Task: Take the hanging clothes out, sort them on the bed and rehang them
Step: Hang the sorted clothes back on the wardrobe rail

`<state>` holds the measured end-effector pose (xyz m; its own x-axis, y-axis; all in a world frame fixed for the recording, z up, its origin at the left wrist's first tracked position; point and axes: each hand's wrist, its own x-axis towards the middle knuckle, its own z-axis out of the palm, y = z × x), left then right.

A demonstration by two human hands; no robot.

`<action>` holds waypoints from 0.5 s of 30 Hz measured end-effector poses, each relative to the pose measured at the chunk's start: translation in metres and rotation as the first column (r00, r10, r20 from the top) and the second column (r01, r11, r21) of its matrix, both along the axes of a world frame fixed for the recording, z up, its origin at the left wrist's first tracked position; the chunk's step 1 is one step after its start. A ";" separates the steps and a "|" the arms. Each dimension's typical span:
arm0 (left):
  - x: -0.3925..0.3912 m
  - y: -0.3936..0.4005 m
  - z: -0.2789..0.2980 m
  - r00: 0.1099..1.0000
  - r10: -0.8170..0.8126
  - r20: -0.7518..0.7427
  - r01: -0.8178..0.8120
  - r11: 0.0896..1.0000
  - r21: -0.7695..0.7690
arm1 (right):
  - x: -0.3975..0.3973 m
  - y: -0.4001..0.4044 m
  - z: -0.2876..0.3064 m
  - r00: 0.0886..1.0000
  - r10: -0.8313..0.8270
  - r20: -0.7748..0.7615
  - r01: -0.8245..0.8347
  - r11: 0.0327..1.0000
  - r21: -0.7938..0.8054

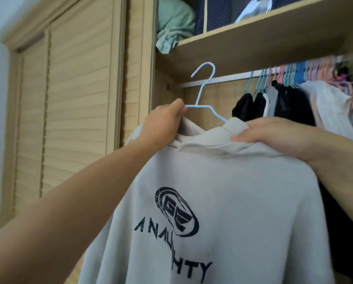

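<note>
Gripped beige printed shirt, blue hanger

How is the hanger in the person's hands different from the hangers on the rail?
The light blue hanger is off the rail, its hook free in the air; the hangers on the rail are hooked on. It is held by the left hand and carries a beige hoodie, alone; those hang packed together, in blue, pink and orange. All look thin.
</note>
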<state>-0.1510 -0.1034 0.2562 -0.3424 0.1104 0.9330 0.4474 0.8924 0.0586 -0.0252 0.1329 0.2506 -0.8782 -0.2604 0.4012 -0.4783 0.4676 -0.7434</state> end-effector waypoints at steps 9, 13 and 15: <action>-0.137 -0.023 0.029 0.691 -0.714 0.115 0.641 0.678 0.358 | -0.040 -0.048 0.054 0.883 -0.461 -0.088 0.468 0.877 0.111; -0.196 -0.081 0.005 0.968 -0.250 0.037 0.247 0.967 0.070 | -0.095 -0.091 0.030 0.781 -0.609 -0.136 0.621 0.738 0.263; -0.220 -0.112 0.003 0.999 -0.016 -0.051 0.008 0.990 -0.139 | -0.109 -0.110 0.036 0.739 -0.660 -0.137 0.666 0.684 0.296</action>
<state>-0.3712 -0.2158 0.2589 -0.2920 0.2437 0.9248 0.4573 0.8849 -0.0888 -0.1340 0.0234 0.2865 -0.8630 0.2774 0.4222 0.0341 0.8658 -0.4992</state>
